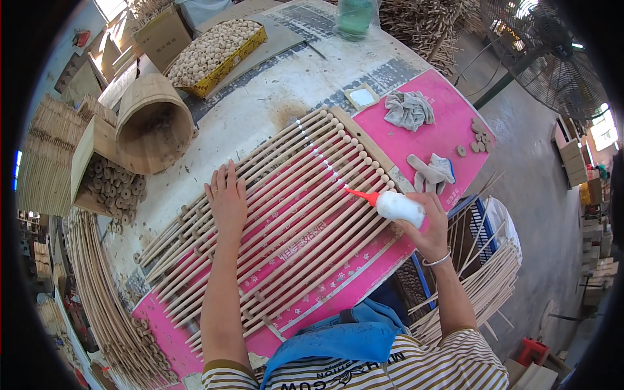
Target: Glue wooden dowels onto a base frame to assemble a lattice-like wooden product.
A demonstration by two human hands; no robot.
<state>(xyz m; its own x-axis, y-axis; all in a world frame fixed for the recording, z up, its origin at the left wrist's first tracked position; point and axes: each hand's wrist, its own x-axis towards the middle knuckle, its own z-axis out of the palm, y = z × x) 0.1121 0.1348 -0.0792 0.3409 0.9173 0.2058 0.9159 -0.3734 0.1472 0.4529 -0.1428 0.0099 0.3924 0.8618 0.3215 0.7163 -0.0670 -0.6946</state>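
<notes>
Remotely, I see the right hand (429,227) gripping the white bottle (402,208) above the rods' (292,195) right ends; the left hand (227,198) lies open across them. Oversqueezing might flood them; uneven left-hand pressure, roll them.

From where I'm standing, the left hand (227,200) and its forearm block part of the wooden rods (292,209), so no clue what's right under that palm. The right hand (430,229) covers the bottom of the squeeze bottle (398,208), and the bottle hides some of its fingers. Can't make out what's deep in the wooden barrel (156,130), too dark. Sticks partly cover the blue crate (481,224). The green container (354,19) and the fan (552,39) get chopped off up top, and the striped shirt (432,364) runs off the bottom.
</notes>
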